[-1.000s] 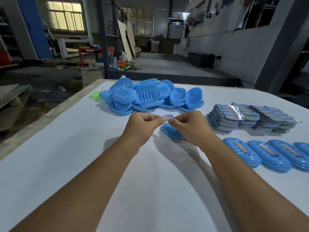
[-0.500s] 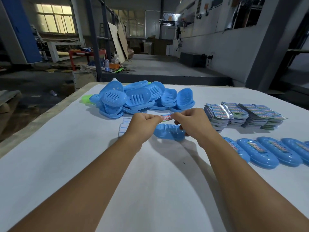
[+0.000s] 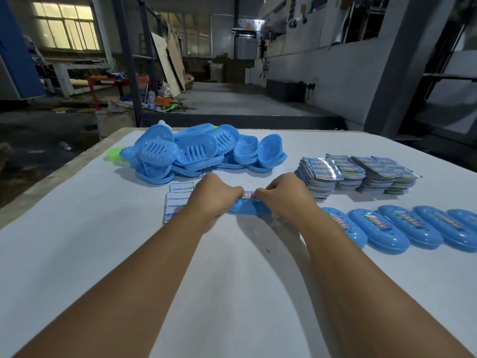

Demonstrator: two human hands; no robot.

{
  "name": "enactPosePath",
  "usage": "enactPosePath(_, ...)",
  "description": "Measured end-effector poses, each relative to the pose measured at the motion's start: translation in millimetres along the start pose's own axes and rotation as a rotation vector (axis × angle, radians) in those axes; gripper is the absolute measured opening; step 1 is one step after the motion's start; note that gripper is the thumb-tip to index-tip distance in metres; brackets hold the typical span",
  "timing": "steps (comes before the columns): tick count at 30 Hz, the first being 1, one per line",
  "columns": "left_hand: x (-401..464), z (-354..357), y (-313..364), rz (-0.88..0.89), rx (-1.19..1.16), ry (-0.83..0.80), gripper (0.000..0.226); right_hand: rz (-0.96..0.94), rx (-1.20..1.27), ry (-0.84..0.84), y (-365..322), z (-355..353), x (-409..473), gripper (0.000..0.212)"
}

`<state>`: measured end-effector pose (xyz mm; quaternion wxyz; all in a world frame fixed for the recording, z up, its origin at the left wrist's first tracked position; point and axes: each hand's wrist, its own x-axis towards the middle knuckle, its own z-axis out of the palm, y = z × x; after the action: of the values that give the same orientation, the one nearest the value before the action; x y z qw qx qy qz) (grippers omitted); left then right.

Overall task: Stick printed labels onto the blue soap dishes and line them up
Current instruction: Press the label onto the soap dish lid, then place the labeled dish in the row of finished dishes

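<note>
I am pinching a printed label (image 3: pixel 248 195) by its ends, my left hand (image 3: pixel 215 195) and right hand (image 3: pixel 281 193) both curled on it, and holding it just over the blue soap dish (image 3: pixel 247 209) lying on the white table (image 3: pixel 77 254). Five labelled dishes (image 3: pixel 402 228) are sitting lined up to my right (the last one cut off by the frame). A big pile of unlabelled dishes (image 3: pixel 196 153) is waiting beyond, so I judge most work is remaining.
</note>
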<state>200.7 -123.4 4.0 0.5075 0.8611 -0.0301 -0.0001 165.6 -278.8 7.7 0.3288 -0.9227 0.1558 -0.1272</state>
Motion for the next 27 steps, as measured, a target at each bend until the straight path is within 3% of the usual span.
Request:
enactPosePath(7, 0, 1, -2, 0.061, 0.224, 0.037, 0.027, -0.028, -0.126, 0.035, -1, 4, -1, 0.028)
enactPosePath(14, -1, 3, -12, 0.122, 0.263, 0.159, 0.037, -0.093, -0.195, 0.075, -1, 1, -3, 0.039)
enactPosePath(18, -4, -10, -15, 0.147, 0.190, 0.193, 0.017, -0.354, -0.139, -0.118, -11, 5, -11, 0.050)
enactPosePath(21, -7, -31, -27, 0.226, 0.454, 0.259, 0.012, -0.419, -0.234, -0.240, -18, 7, -18, 0.053)
enactPosePath(24, -12, -51, -44, 0.203, 0.676, 0.264, 0.018, -0.350, -0.410, -0.235, -17, -8, -21, 0.054)
enactPosePath(27, -14, -64, -55, 0.131, 0.772, 0.233, 0.038, -0.164, -0.572, -0.353, -10, -33, -23, 0.047)
